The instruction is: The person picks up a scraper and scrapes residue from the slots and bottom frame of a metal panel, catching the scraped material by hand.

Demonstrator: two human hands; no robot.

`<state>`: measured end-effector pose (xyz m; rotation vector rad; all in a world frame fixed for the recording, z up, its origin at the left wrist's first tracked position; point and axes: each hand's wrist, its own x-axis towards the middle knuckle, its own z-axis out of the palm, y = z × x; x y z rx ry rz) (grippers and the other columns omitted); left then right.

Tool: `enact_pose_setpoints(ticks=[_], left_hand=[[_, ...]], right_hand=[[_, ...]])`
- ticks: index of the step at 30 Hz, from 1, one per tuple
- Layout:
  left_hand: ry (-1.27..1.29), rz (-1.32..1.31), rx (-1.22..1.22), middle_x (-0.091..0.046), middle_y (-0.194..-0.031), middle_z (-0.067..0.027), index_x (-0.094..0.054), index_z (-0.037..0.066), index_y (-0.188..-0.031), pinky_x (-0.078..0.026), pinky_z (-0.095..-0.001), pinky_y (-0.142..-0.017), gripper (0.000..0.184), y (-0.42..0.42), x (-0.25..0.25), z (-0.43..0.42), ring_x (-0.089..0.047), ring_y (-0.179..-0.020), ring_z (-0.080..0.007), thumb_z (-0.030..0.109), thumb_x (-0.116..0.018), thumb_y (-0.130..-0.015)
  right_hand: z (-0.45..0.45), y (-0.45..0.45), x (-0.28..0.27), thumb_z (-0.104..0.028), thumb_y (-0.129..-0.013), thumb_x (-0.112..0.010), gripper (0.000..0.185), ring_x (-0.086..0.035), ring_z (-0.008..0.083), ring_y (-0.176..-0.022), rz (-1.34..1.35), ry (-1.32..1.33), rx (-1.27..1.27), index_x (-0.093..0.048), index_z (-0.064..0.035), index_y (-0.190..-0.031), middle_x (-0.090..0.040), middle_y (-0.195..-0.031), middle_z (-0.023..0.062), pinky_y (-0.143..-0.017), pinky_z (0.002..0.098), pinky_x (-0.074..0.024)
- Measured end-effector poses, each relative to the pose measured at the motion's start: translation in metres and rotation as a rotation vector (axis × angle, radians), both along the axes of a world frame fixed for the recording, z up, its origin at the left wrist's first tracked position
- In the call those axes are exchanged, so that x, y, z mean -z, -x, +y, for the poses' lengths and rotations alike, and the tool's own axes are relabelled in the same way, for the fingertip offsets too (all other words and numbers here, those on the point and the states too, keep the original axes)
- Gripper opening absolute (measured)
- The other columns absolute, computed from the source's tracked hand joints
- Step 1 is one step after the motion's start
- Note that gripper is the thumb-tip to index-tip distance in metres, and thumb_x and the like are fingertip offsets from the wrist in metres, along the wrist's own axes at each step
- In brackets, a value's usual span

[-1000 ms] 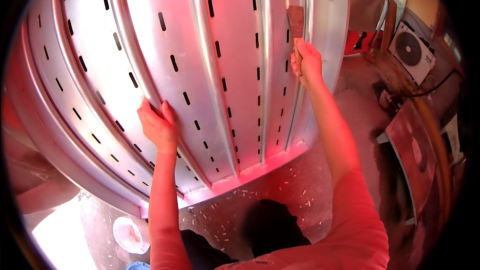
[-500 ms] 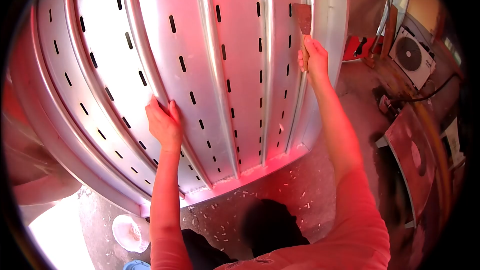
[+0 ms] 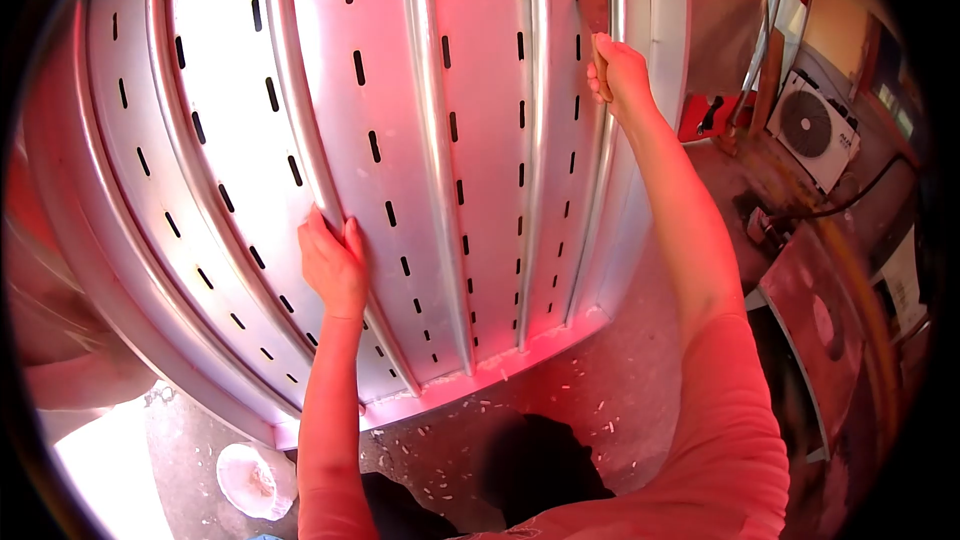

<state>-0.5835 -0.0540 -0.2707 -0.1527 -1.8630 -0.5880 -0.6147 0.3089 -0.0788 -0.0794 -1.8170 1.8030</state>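
Observation:
A large metal panel (image 3: 400, 170) with raised ribs and rows of dark slots stands in front of me. My left hand (image 3: 337, 262) grips one of its ribs, fingers and thumb on either side. Higher up at the right, my right hand (image 3: 622, 75) is closed round the handle of a flat scraper (image 3: 593, 8). The scraper's blade points up and lies at the row of slots between the two rightmost ribs, its corner beside a small pale bit at a slot.
A white bucket (image 3: 256, 481) stands on the floor (image 3: 640, 380) at lower left, with pale scraps scattered about. At right are a fan unit (image 3: 806, 123), a cable and a reddish board (image 3: 815, 315). Part of a person's arm (image 3: 90, 378) shows at far left.
My right hand has moved upward with the scraper, whose blade has shifted from beside a slot to one higher up. The view of the panel has shifted slightly. My left hand stays on its rib.

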Motion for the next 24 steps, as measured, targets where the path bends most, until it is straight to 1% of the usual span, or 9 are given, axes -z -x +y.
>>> enact_pose_setpoints(ticks=[3, 6, 7, 10, 13, 16, 17, 20, 24], left_hand=[[0.016, 0.041, 0.001, -0.052, -0.088, -0.0137, -0.044, -0.003, -0.120, -0.045, -0.0371, -0.061, 0.047, 0.001, -0.001, 0.001, -0.052, -0.073, -0.0291, 0.013, -0.064, -0.081], [0.011, 0.018, -0.007, -0.052, -0.088, -0.0138, -0.044, -0.003, -0.120, -0.045, -0.0370, -0.061, 0.047, 0.001, 0.003, 0.000, -0.052, -0.073, -0.0291, 0.013, -0.065, -0.081], [0.016, 0.023, -0.004, -0.052, -0.088, -0.0139, -0.045, -0.003, -0.120, -0.045, -0.0372, -0.061, 0.047, 0.002, 0.004, -0.001, -0.052, -0.073, -0.0293, 0.013, -0.065, -0.081], [0.010, 0.022, 0.009, -0.053, -0.089, -0.0144, -0.045, -0.004, -0.120, -0.045, -0.0375, -0.061, 0.048, 0.003, 0.003, -0.002, -0.053, -0.074, -0.0299, 0.013, -0.065, -0.080], [0.006, 0.015, 0.003, -0.053, -0.089, -0.0150, -0.044, -0.004, -0.120, -0.045, -0.0376, -0.062, 0.048, 0.004, 0.004, -0.002, -0.053, -0.075, -0.0304, 0.013, -0.066, -0.080], [0.013, 0.019, 0.000, -0.053, -0.090, -0.0154, -0.044, -0.004, -0.120, -0.046, -0.0377, -0.062, 0.048, 0.004, 0.005, -0.003, -0.054, -0.075, -0.0307, 0.013, -0.066, -0.080], [0.016, 0.025, 0.003, -0.053, -0.090, -0.0155, -0.045, -0.004, -0.120, -0.046, -0.0378, -0.062, 0.048, 0.004, 0.005, -0.004, -0.054, -0.075, -0.0307, 0.013, -0.066, -0.080], [0.031, 0.080, 0.019, -0.053, -0.091, -0.0158, -0.045, -0.005, -0.120, -0.046, -0.0377, -0.062, 0.049, 0.004, 0.002, -0.004, -0.054, -0.075, -0.0309, 0.013, -0.066, -0.080], [0.027, 0.072, 0.015, -0.052, -0.090, -0.0150, -0.043, -0.003, -0.120, -0.045, -0.0376, -0.062, 0.048, 0.005, 0.003, -0.004, -0.053, -0.076, -0.0307, 0.012, -0.065, -0.081]], right_hand=[[0.024, 0.005, 0.007, -0.034, -0.095, -0.048, 0.032, -0.043, 0.0124, -0.048, 0.008, 0.246, -0.388, -0.047, -0.0045, -0.084, -0.049, -0.063, 0.0055, -0.040, 0.0256, -0.0316], [0.036, 0.024, -0.020, -0.033, -0.096, -0.046, 0.031, -0.042, 0.0122, -0.050, 0.070, 0.434, -0.574, -0.047, -0.0038, -0.087, -0.048, -0.065, 0.0052, -0.042, 0.0248, -0.0315], [0.022, 0.016, -0.033, -0.032, -0.096, -0.045, 0.029, -0.042, 0.0125, -0.052, 0.096, 0.316, -0.462, -0.046, -0.0040, -0.089, -0.048, -0.067, 0.0050, -0.043, 0.0249, -0.0318], [0.002, 0.003, -0.038, -0.034, -0.096, -0.045, 0.030, -0.043, 0.0133, -0.051, 0.137, 0.241, -0.271, -0.046, -0.0041, -0.088, -0.047, -0.066, 0.0049, -0.043, 0.0256, -0.0321], [0.002, -0.010, -0.007, -0.034, -0.096, -0.045, 0.031, -0.043, 0.0141, -0.050, 0.139, 0.220, -0.234, -0.047, -0.0041, -0.089, -0.048, -0.065, 0.0053, -0.043, 0.0265, -0.0324], [0.000, -0.008, 0.022, -0.035, -0.096, -0.045, 0.031, -0.043, 0.0143, -0.050, -0.004, 0.179, -0.307, -0.047, -0.0041, -0.089, -0.048, -0.065, 0.0053, -0.043, 0.0268, -0.0325], [0.005, 0.002, 0.021, -0.034, -0.096, -0.044, 0.031, -0.044, 0.0143, -0.050, 0.014, 0.211, -0.357, -0.047, -0.0036, -0.090, -0.048, -0.065, 0.0053, -0.044, 0.0268, -0.0328], [0.019, 0.031, -0.015, -0.034, -0.096, -0.044, 0.032, -0.045, 0.0146, -0.051, 0.175, 0.403, -0.384, -0.048, -0.0032, -0.090, -0.048, -0.064, 0.0056, -0.045, 0.0271, -0.0336], [-0.014, 0.019, -0.054, -0.029, -0.095, -0.047, 0.027, -0.047, 0.0153, -0.054, 0.190, 0.112, -0.114, -0.049, -0.0039, -0.086, -0.052, -0.067, 0.0075, -0.046, 0.0288, -0.0366]])
